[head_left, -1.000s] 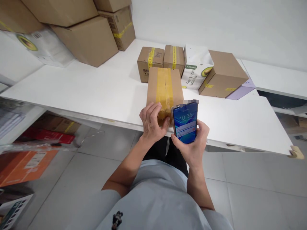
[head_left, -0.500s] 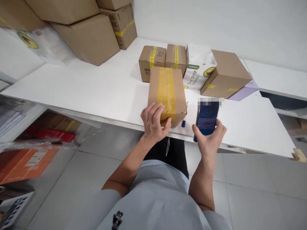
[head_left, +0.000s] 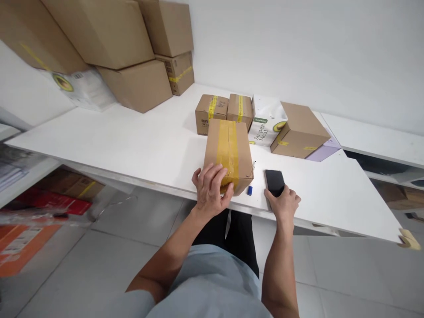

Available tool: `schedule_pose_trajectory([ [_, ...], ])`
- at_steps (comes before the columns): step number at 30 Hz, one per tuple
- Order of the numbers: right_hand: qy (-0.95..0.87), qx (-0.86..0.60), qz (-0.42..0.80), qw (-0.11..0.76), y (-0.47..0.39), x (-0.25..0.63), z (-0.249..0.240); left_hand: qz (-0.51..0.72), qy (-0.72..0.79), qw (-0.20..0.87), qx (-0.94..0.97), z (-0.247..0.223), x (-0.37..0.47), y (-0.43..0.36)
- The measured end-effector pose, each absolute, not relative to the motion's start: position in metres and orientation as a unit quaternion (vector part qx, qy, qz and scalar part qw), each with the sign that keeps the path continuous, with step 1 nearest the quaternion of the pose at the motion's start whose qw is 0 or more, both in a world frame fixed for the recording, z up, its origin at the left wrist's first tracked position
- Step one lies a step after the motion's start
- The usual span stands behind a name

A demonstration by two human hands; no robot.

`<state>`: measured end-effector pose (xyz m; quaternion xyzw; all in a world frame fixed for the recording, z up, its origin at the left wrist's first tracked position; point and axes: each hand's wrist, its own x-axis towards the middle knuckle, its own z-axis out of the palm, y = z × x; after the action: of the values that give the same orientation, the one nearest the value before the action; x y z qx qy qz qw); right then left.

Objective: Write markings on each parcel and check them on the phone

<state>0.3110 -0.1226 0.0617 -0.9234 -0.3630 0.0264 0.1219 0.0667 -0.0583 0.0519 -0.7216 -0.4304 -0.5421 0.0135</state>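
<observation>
A brown cardboard box (head_left: 228, 143) with wide yellow tape along its top stands near the table's front edge. My left hand (head_left: 211, 190) grips its near left corner, fingers bent over the top and thumb on the front face. To the right, a smartphone (head_left: 274, 181) with a dark screen is at the tabletop. My right hand (head_left: 285, 204) holds its lower end between thumb and fingers. Between box and phone lies a small blue object (head_left: 249, 190), too small to name for certain.
Behind the box on the white table (head_left: 145, 141) stand two small taped cartons (head_left: 212, 110), a white Super Meal box (head_left: 265, 119), a larger carton (head_left: 298, 132) and a purple box (head_left: 324, 148). Large cartons (head_left: 139, 84) are stacked at the back left.
My right hand has lowered the phone to the tabletop, and its lit screen is now dark. My left hand stays on the box. The view has tilted up.
</observation>
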Motion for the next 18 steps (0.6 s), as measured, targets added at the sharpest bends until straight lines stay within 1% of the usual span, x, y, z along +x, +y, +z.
schedule_pose_trajectory([
  [2, -0.379, -0.909, 0.022, 0.175, -0.125, 0.307, 0.062, -0.561, -0.407, -0.012, -0.721, 0.050, 0.064, -0.058],
  [4, -0.409, -0.872, 0.059, 0.260, -0.128, 0.295, 0.067, -0.606, -0.376, -0.058, -0.699, 0.045, 0.059, -0.057],
  [7, -0.460, -0.761, 0.241, 0.388, -0.127, 0.266, 0.075, -0.669, -0.380, -0.171, -0.616, 0.030, 0.046, -0.056],
  [9, -0.471, -0.705, 0.330, 0.416, -0.122, 0.245, 0.077, -0.637, -0.420, -0.287, -0.579, 0.020, 0.036, -0.056],
  [11, -0.480, -0.682, 0.363, 0.415, -0.115, 0.227, 0.077, -0.552, -0.439, -0.415, -0.575, 0.013, 0.028, -0.059],
  [13, -0.481, -0.659, 0.389, 0.427, -0.111, 0.217, 0.075, -0.486, -0.426, -0.494, -0.582, 0.011, 0.024, -0.067],
  [15, -0.465, -0.629, 0.416, 0.462, -0.114, 0.215, 0.075, -0.481, -0.404, -0.497, -0.598, 0.014, 0.024, -0.077],
  [18, -0.433, -0.616, 0.393, 0.528, -0.133, 0.227, 0.081, -0.518, -0.348, -0.444, -0.643, 0.028, 0.036, -0.091],
])
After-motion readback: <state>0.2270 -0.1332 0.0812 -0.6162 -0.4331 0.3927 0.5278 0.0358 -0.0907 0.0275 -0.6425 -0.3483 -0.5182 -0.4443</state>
